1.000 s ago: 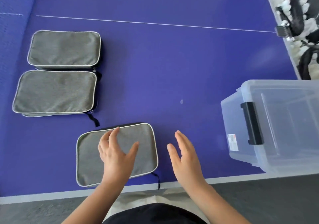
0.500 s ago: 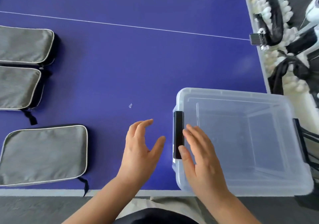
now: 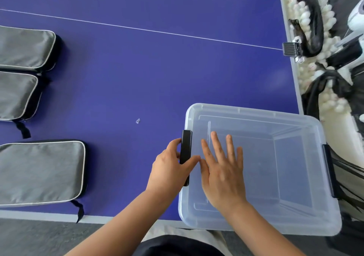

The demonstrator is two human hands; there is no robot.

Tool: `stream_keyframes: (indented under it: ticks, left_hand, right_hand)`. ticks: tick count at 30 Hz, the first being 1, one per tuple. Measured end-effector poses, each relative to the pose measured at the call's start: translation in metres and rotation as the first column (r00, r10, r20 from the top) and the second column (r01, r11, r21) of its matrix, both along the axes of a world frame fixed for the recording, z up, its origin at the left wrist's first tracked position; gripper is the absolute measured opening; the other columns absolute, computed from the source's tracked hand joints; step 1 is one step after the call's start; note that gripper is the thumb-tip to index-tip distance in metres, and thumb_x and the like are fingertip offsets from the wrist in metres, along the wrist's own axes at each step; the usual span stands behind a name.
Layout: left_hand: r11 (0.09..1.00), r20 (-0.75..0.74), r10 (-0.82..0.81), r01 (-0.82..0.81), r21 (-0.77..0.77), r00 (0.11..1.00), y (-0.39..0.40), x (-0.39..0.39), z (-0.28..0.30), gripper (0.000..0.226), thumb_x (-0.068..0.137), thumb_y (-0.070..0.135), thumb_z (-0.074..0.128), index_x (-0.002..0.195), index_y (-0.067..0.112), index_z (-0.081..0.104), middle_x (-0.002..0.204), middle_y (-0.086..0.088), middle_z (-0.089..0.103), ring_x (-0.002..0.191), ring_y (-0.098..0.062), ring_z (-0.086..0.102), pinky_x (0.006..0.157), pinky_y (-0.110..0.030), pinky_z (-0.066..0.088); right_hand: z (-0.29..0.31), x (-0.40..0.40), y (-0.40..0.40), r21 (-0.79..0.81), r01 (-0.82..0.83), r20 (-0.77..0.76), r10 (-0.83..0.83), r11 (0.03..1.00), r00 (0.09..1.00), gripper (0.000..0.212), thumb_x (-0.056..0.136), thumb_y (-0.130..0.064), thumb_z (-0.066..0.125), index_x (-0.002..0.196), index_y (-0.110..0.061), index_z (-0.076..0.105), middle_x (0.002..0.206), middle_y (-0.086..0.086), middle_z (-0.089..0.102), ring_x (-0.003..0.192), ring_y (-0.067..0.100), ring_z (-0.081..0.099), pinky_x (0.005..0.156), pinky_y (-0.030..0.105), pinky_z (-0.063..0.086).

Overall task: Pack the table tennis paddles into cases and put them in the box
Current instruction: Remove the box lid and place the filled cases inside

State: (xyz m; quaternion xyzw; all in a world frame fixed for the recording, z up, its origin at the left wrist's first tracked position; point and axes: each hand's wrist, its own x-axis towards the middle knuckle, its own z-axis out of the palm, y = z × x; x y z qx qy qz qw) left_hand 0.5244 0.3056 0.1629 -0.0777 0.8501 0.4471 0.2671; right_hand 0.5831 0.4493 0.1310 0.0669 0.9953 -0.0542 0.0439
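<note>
Three closed grey cases (image 3: 39, 173) lie flat left of the lidded clear box (image 3: 275, 177).

No legible text or labels

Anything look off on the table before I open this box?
One small thing: a tiny pale scrap lies loose on the blue table, left of the clear box. I cannot tell what it is. The three grey cases lie flat and closed.
</note>
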Motion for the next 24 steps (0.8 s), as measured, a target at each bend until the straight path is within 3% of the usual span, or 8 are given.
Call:
stream_keyframes:
  ticks: [3, 6, 10, 15, 19, 24]
  left_hand:
    - [1.0, -0.009, 0.001, -0.001, 0.003, 1.0, 0.0, 0.0, 0.001, 0.059, 0.079, 0.052, 0.073, 0.132, 0.044, 0.048, 0.087, 0.015, 0.065, 0.069, -0.006, 0.068, 0.066, -0.034, 0.061]
    - [0.999, -0.007, -0.002, 0.003, 0.04, 1.0, 0.001, 0.001, 0.002, 0.036, 0.086, 0.043, 0.068, 0.119, 0.042, 0.054, 0.085, 0.011, 0.068, 0.056, -0.01, 0.068, 0.061, -0.036, 0.06]
    - [0.998, -0.051, -0.065, 0.065, -0.006, 0.997, 0.001, 0.0, 0.0, 0.029, 0.091, 0.04, 0.063, 0.118, 0.033, 0.054, 0.08, 0.007, 0.069, 0.057, -0.005, 0.066, 0.056, -0.023, 0.057]
    - [0.994, -0.042, -0.108, 0.108, 0.008, 0.993, -0.001, -0.003, -0.004, 0.033, 0.092, 0.04, 0.061, 0.124, 0.034, 0.054, 0.077, 0.008, 0.067, 0.058, -0.003, 0.064, 0.048, -0.012, 0.047]
    - [0.975, 0.073, -0.025, 0.008, 0.222, 0.997, -0.014, -0.008, -0.013, 0.02, 0.092, 0.033, 0.063, 0.112, 0.036, 0.062, 0.085, 0.007, 0.074, 0.073, -0.015, 0.072, 0.066, -0.038, 0.061]
    - [0.891, 0.26, -0.011, -0.109, 0.442, 0.965, -0.032, -0.01, -0.02, 0.044, 0.096, 0.027, 0.064, 0.135, 0.042, 0.052, 0.098, -0.005, 0.076, 0.096, -0.029, 0.071, 0.089, -0.048, 0.057]
  right_hand:
    - [-0.002, -0.001, -0.001, 0.007, 0.011, 0.025, -0.011, 1.0, 1.0, 0.055, 0.102, -0.042, 0.023, 0.15, -0.02, 0.039, 0.162, 0.0, 0.024, 0.15, 0.036, 0.016, 0.116, 0.06, 0.016]
    - [-0.003, -0.002, -0.001, 0.007, 0.016, 0.051, -0.016, 1.0, 0.999, 0.056, 0.102, -0.042, 0.019, 0.151, -0.021, 0.036, 0.163, -0.002, 0.021, 0.15, 0.035, 0.013, 0.116, 0.059, 0.013]
    - [-0.003, -0.002, -0.001, -0.001, 0.019, 0.057, -0.019, 1.0, 0.998, 0.056, 0.102, -0.043, 0.018, 0.152, -0.023, 0.034, 0.164, -0.003, 0.019, 0.151, 0.034, 0.011, 0.117, 0.059, 0.012]
    - [-0.003, -0.002, -0.001, -0.003, 0.023, 0.055, -0.023, 1.0, 0.998, 0.055, 0.102, -0.043, 0.019, 0.152, -0.024, 0.035, 0.163, -0.002, 0.02, 0.151, 0.034, 0.012, 0.117, 0.06, 0.014]
    - [-0.003, -0.001, 0.0, -0.022, 0.015, 0.044, -0.014, 1.0, 0.999, 0.054, 0.102, -0.041, 0.023, 0.152, -0.024, 0.035, 0.163, -0.002, 0.02, 0.151, 0.035, 0.012, 0.117, 0.061, 0.016]
    - [-0.002, -0.002, -0.001, -0.028, 0.021, 0.042, -0.02, 0.999, 0.999, 0.053, 0.103, -0.04, 0.022, 0.152, -0.024, 0.034, 0.163, -0.003, 0.019, 0.15, 0.034, 0.013, 0.118, 0.06, 0.015]
